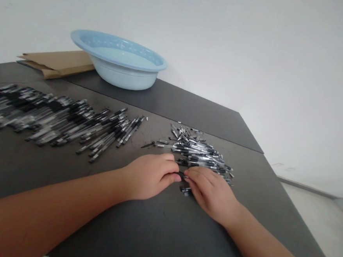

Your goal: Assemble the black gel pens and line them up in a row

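My left hand [152, 175] is closed, with thumb and fingers pinching one end of a black pen [181, 175]. On the other end, my right hand [212, 191] is closed too, its fingertips together. Only a short dark stretch of the pen shows between the hands. Just beyond them lies a pile of clear-and-black pens [199, 149], with small loose pen parts at its far side. A few black pen pieces [185, 190] rest beside my right hand, partly hidden by it.
A long row of pens [57, 116] spreads across the left of the dark table [158, 229]. Behind stand a pale blue basin [125, 72] and a folded brown cardboard piece [61, 62]. A white wall rises at the back; the table's edge slants down at right.
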Tool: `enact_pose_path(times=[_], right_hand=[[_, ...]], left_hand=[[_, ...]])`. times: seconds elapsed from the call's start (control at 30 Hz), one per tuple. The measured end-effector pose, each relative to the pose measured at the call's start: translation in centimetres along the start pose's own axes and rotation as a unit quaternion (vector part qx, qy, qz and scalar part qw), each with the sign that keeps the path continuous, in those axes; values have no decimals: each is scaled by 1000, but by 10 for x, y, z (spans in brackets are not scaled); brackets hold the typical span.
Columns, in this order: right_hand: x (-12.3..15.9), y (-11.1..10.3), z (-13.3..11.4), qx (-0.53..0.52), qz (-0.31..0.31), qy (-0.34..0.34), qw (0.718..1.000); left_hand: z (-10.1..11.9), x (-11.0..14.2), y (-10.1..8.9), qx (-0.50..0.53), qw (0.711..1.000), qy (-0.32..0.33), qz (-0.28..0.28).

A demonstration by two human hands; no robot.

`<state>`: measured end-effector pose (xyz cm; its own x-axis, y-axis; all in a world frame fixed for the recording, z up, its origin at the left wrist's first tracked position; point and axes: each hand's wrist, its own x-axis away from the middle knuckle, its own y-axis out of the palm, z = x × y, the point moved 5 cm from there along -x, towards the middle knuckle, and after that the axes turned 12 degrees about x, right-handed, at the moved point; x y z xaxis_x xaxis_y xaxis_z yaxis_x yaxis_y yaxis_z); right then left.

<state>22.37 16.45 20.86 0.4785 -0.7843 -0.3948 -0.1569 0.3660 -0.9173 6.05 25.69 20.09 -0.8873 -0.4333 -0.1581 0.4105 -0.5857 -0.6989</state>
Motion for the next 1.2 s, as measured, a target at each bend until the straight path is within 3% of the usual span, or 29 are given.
enact_pose_path(times=[0.2,0.4,0.67,0.8,0.9,1.0,1.2], right_hand=[[0,-3,-6,66,6,-39,997],[-5,1,-5,6,-57,37,998],[-8,-1,-1,-54,-75,107,990],[-6,-8,7,-114,-39,154,981],[-3,-6,10,-278,-26,169,945],[-2,1,12,-392,-13,221,893],[-20,-4,-11,-271,26,112,956]], left_hand=[[2,1,2,2,1000,21,-4],[5,1,2,-16,999,36,-7],[4,1,2,-29,999,25,-1],[-2,5,0,57,996,1,75],[-3,9,0,103,988,-2,111],[1,11,5,137,987,2,85],[13,15,23,281,958,4,51]])
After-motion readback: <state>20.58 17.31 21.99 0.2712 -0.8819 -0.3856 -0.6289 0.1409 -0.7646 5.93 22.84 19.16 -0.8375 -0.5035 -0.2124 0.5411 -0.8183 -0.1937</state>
